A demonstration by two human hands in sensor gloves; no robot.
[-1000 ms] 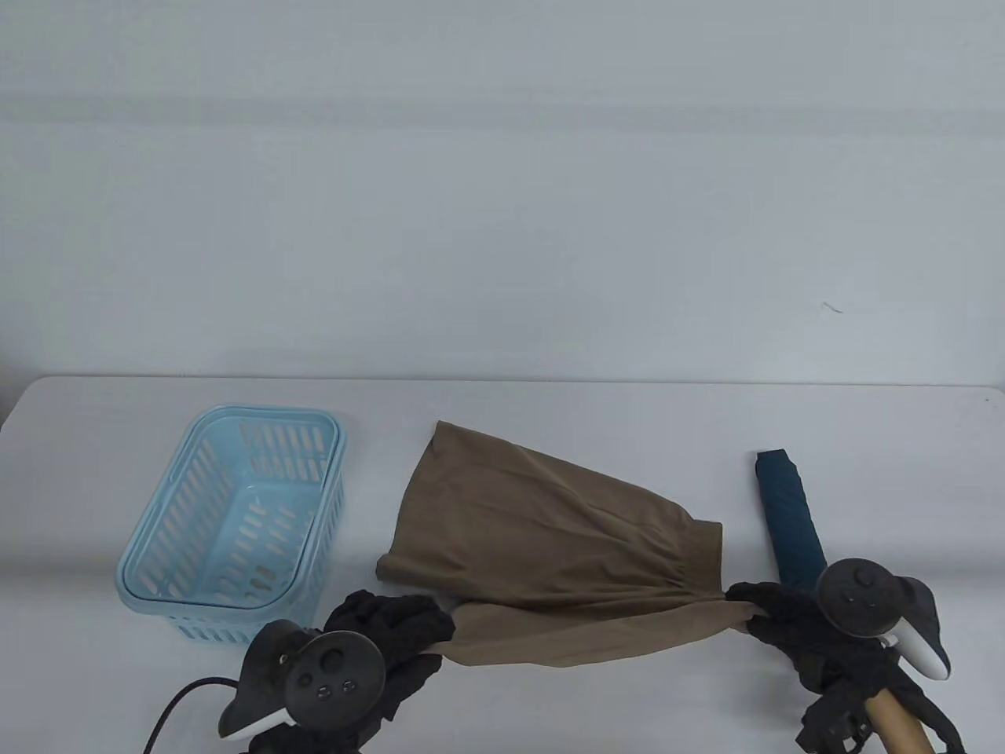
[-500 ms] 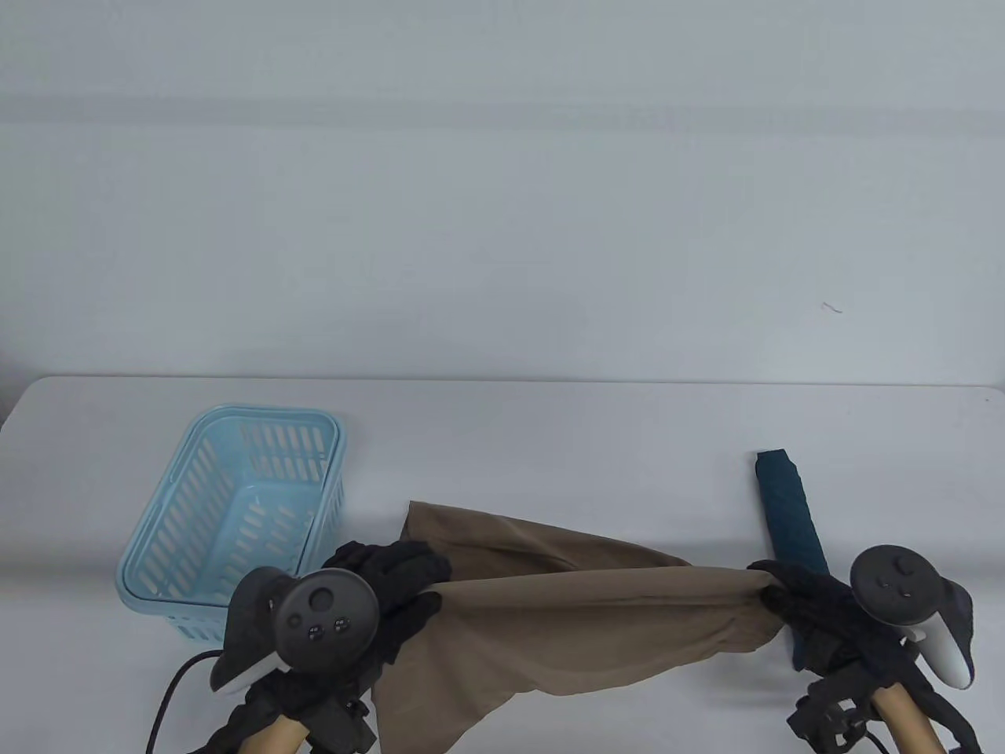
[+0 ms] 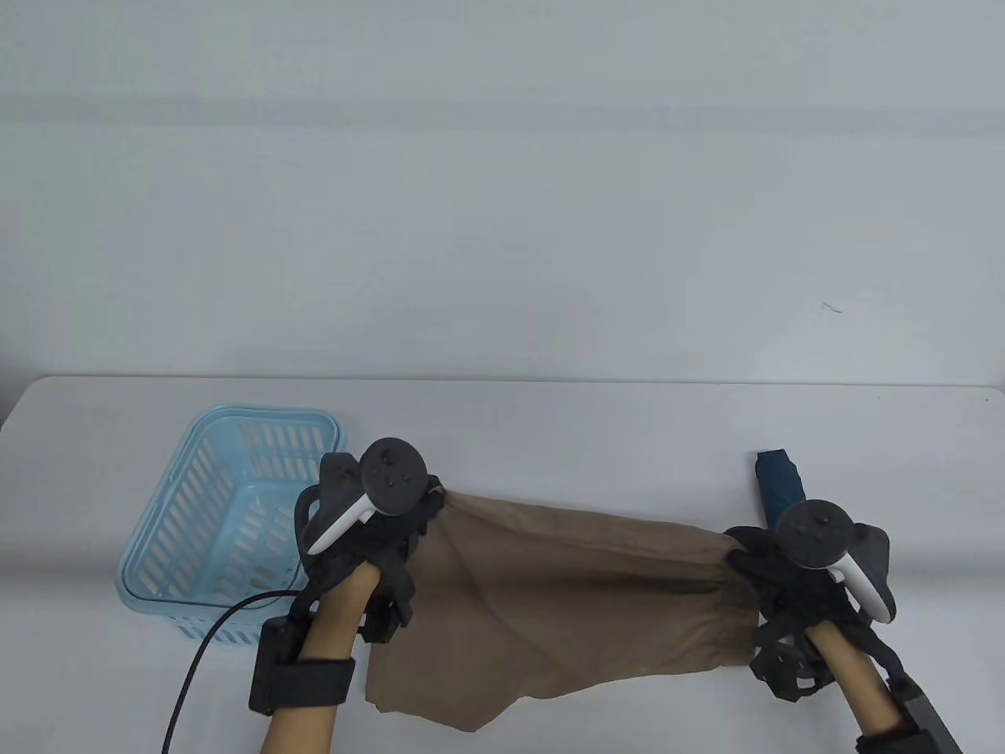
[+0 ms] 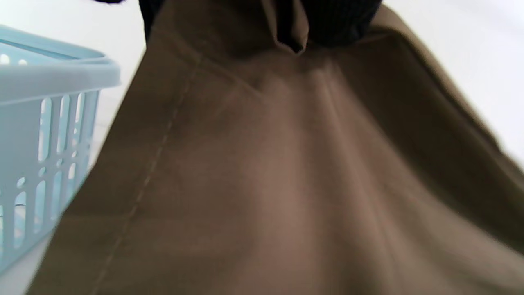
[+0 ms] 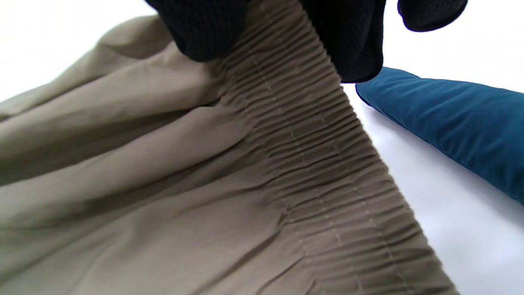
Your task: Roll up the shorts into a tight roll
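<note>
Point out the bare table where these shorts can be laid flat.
Bare table runs along the far edge, beyond the shorts stretched between the left hand and right hand. The sides are crowded: blue basket left, folded umbrella right.

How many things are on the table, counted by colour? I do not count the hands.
Brown: 1, the shorts, which both hands hold up.
Light blue: 1, the slotted plastic basket.
Dark teal: 1, the rolled cloth item behind the right hand.
Total: 3.
</note>
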